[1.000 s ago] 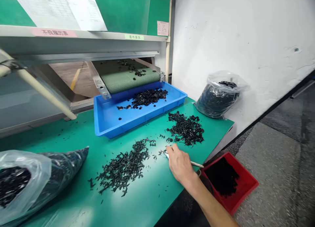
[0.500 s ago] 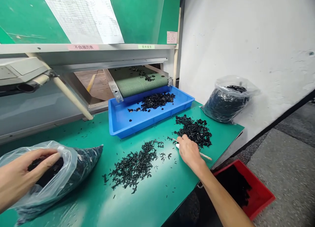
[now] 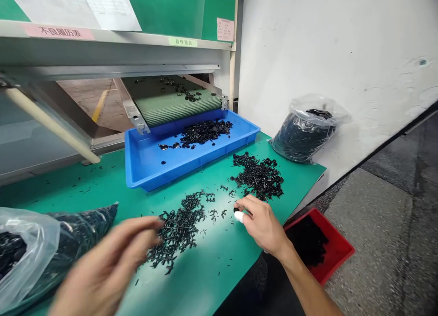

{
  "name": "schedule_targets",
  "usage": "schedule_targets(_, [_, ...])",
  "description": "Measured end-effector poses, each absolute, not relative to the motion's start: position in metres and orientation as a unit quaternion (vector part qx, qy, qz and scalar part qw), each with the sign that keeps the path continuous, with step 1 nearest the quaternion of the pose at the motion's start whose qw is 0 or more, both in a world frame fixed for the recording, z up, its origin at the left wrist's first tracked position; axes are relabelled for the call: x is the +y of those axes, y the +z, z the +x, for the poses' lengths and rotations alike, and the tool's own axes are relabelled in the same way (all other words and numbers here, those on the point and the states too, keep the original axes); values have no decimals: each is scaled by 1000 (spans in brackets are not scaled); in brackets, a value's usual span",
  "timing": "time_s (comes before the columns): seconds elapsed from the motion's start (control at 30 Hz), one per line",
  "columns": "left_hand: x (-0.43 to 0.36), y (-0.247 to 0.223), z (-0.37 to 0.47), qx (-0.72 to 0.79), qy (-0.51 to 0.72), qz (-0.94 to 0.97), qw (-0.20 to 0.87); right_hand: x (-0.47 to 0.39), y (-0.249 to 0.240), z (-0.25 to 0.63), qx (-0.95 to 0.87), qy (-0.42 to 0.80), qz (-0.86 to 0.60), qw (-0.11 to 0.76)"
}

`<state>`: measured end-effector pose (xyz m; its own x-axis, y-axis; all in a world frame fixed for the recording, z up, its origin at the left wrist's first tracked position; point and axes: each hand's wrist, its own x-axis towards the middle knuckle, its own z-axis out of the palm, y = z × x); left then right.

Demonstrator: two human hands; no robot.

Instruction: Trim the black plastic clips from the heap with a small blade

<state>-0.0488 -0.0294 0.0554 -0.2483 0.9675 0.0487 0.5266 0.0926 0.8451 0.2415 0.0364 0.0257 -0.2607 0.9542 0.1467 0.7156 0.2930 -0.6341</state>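
Note:
My right hand (image 3: 265, 222) pinches a small black plastic piece (image 3: 236, 209) between thumb and fingers. The thumb tip wears a white covering. Just beyond that hand lies a pile of small black parts (image 3: 262, 176), apart from the fingers. My left hand (image 3: 109, 261), blurred by motion, has its fingers stretched out with the thumb apart and nothing visible in them. Its fingertips overlap the left side of a heap of thin, branched black plastic pieces (image 3: 181, 229); contact cannot be made out. An open plastic bag (image 3: 44, 234) of black parts lies to its left.
A blue tray (image 3: 191, 167) holding black parts stands under the end of a green conveyor belt (image 3: 171, 101). Another filled plastic bag (image 3: 304, 133) leans by the white wall. Below the green table's (image 3: 191, 288) right edge is a red bin (image 3: 337, 256) with black contents.
My left hand has left the bag opening and moved right to the heap. The pale stick in my right hand no longer shows; a small black piece is pinched there. The view has shifted right.

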Motion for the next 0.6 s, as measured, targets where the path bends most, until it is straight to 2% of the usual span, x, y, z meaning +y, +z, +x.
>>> schedule_targets(0.13, [16, 50, 41, 552, 326, 540, 544, 24, 25, 234, -745, 277, -516, 319])
schedule_targets(0.23, [35, 31, 72, 480, 339, 503, 634, 19, 22, 234, -725, 304, -514, 343])
schedule_targets(0.47, [47, 3, 85, 405, 395, 338, 752, 22, 17, 254, -704, 367, -475, 379])
schedule_targets(0.6, [50, -1, 86, 412, 399, 297, 763, 20, 11, 259, -708, 302, -518, 373])
